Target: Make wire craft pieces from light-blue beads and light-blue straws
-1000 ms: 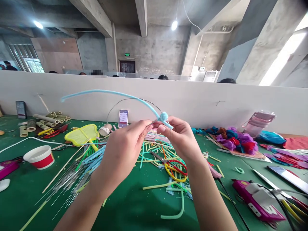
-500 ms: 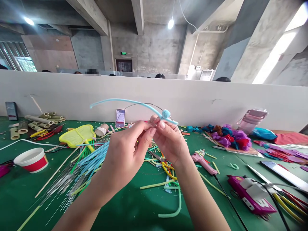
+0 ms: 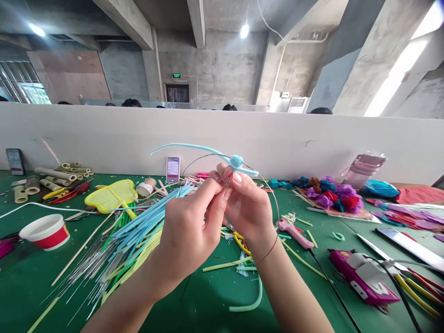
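Note:
Both of my hands meet in front of me above the table, fingertips together. My right hand (image 3: pixel 251 203) is closed, pinching a light-blue pipe cleaner (image 3: pixel 194 146) whose long end curves off to the left. At the pinch sits a fuzzy blue ball (image 3: pixel 236 161), with a short blue end sticking out to the right. A thin dark wire (image 3: pixel 203 158) loops around near the ball and bends down past my right wrist. My left hand (image 3: pixel 194 226) is closed, thumb and forefinger pinched on what looks like this wire; its fingertips partly hide the spot.
Under my left hand lies a bundle of blue pipe cleaners (image 3: pixel 142 222). At left are a paper cup (image 3: pixel 45 231), a yellow fuzzy shape (image 3: pixel 113 196) and bamboo pieces (image 3: pixel 55 173). At right are a pink glue gun (image 3: pixel 294 233), a purple power strip (image 3: pixel 362 280) and a corded white plug.
The blue pipe cleaner has turned, its long end now reaching less far left. The ball has shifted slightly left, and the wire loop sits differently, bowing out on the right.

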The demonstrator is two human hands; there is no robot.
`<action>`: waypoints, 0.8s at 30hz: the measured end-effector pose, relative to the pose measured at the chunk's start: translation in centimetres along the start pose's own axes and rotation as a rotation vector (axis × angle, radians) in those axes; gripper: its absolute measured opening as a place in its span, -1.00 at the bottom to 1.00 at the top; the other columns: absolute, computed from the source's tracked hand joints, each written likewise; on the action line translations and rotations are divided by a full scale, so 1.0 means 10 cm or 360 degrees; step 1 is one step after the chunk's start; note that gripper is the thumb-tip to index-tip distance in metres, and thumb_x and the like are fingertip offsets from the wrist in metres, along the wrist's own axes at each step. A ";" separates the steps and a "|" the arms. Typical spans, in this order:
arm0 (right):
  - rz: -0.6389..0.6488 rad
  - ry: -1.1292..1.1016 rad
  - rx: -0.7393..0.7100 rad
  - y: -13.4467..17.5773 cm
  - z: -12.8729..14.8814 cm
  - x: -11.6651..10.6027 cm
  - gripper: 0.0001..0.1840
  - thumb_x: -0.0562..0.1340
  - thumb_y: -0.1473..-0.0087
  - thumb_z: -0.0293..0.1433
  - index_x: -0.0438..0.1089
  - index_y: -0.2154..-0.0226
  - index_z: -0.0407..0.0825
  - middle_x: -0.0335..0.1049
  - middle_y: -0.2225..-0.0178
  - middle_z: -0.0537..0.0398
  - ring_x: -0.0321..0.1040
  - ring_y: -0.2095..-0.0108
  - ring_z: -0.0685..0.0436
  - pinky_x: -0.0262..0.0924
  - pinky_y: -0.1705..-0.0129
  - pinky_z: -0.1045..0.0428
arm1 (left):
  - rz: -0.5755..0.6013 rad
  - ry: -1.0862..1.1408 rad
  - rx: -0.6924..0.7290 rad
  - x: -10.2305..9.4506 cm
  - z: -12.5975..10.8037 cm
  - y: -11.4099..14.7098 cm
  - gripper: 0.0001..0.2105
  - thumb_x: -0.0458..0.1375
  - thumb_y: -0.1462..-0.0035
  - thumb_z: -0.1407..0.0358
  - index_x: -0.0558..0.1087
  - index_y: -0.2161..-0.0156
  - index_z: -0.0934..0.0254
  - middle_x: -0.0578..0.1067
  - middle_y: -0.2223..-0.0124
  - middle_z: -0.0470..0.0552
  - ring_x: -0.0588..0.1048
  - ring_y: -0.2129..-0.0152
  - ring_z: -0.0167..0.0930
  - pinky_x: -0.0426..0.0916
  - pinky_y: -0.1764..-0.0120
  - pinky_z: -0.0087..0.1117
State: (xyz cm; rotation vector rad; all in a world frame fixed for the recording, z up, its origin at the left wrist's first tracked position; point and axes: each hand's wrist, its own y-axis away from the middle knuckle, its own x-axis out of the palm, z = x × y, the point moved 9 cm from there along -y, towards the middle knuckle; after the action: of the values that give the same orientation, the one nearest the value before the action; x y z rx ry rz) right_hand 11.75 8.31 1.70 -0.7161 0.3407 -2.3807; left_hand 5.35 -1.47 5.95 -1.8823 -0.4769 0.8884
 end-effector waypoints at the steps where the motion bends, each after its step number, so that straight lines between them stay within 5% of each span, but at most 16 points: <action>1: 0.0012 -0.0002 0.0013 0.00 0.00 0.01 -0.65 0.46 0.20 -0.07 0.43 0.43 0.11 0.25 0.51 0.17 -0.06 0.65 0.02 -0.04 0.71 0.04 | -0.0001 0.0008 -0.0002 0.00 0.00 0.00 -0.84 0.08 -0.33 0.37 0.43 0.32 0.24 0.52 0.57 -0.13 0.45 0.67 -0.50 0.26 0.54 -0.48; 18: -0.0072 0.0303 -0.0240 0.06 0.14 0.00 -0.74 0.34 0.03 -0.06 0.43 0.41 0.13 0.32 0.42 0.08 0.29 0.37 -0.18 0.30 0.40 -0.09 | -0.0049 0.0013 0.0063 0.00 -0.03 0.01 -0.84 0.10 -0.31 0.40 0.42 0.35 0.27 0.48 0.60 -0.15 0.44 0.70 -0.53 0.26 0.58 -0.48; 24: -0.0086 0.0253 -0.0285 0.06 0.24 -0.01 -0.76 0.40 0.08 -0.09 0.47 0.45 0.12 0.41 0.35 0.06 0.32 0.38 -0.14 0.24 0.53 -0.02 | -0.0068 0.0185 0.0022 -0.01 -0.01 -0.01 -0.87 0.12 -0.32 0.40 0.43 0.31 0.27 0.51 0.56 -0.17 0.46 0.68 -0.56 0.31 0.55 -0.51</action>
State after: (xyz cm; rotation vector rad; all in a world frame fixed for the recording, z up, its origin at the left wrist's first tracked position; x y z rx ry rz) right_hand 13.47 7.76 3.36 -0.6239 0.6155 -2.4870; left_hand 5.36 -1.53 6.04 -1.8926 -0.4374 0.7482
